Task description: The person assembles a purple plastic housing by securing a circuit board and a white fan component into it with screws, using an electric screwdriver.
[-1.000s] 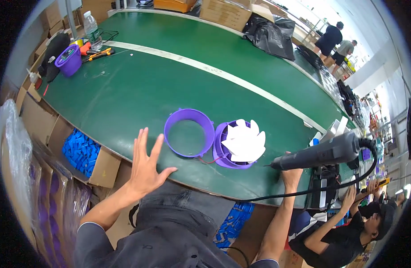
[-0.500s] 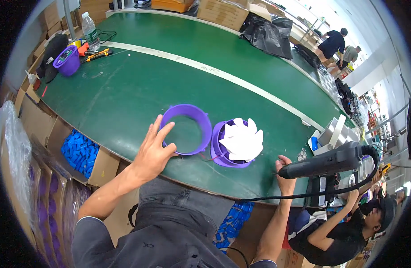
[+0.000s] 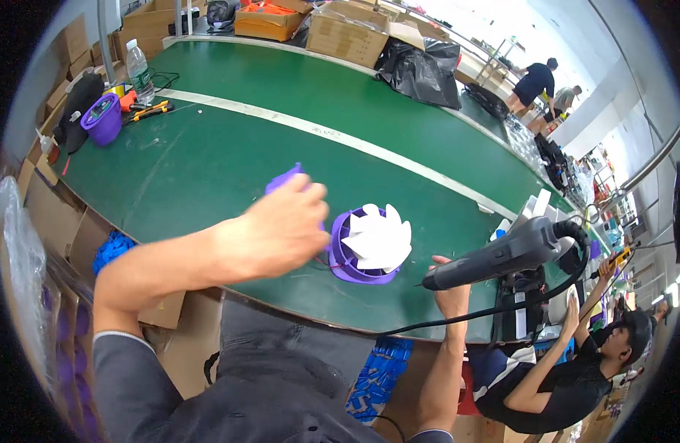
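Observation:
My left hand [image 3: 284, 229] is blurred over the table, its fingers closed on a purple plastic ring [image 3: 282, 179]. Most of that ring is hidden behind the hand. Just right of it, a purple round housing [image 3: 361, 277] lies on the table with a white bladed fan wheel [image 3: 379, 238] in it. A thin red wire shows at the housing's left side. My right hand [image 3: 452, 299] is at the dark grey electric screwdriver [image 3: 495, 258], near its tapered nose, which points left. The tool's body hides part of the fingers; a fingertip shows above it.
A black cable [image 3: 458, 321] crosses the table's front edge. Far left stand a purple cup [image 3: 102, 122], a water bottle [image 3: 139, 72] and an orange-handled tool [image 3: 152, 111]. Blue parts [image 3: 377, 384] fill a box below the edge. A co-worker [image 3: 554, 369] sits close on the right.
My left hand has closed on the purple ring and tipped it up from lying flat, its arm swinging inward. The screwdriver and my right hand have shifted slightly left. The view has shifted a little.

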{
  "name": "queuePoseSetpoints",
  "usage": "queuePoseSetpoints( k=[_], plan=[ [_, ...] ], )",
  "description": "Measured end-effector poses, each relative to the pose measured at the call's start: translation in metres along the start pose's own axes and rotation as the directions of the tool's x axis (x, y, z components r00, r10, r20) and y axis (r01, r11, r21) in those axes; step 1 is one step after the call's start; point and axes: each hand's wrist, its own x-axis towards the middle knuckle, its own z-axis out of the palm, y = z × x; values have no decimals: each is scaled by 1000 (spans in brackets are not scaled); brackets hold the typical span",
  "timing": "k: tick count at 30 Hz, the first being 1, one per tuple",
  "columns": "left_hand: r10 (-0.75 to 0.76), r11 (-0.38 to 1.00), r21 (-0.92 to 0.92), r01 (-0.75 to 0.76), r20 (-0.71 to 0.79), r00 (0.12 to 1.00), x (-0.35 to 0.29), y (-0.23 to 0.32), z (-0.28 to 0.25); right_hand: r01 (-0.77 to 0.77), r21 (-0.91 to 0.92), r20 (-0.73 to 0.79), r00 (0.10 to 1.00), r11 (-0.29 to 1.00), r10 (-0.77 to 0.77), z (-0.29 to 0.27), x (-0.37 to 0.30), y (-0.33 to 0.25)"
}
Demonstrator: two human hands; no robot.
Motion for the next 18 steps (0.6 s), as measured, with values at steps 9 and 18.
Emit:
queuePoseSetpoints(
  k=[9,18],
  plan=[
    [546,825,-4,-565,262,796,155,61,-51,-75,147,-112,989,986,92,17,-4,7],
    [-374,567,-788,239,12,927,48,-83,74,-139,254,5,990,957,142,20,-3,-33]
  ],
)
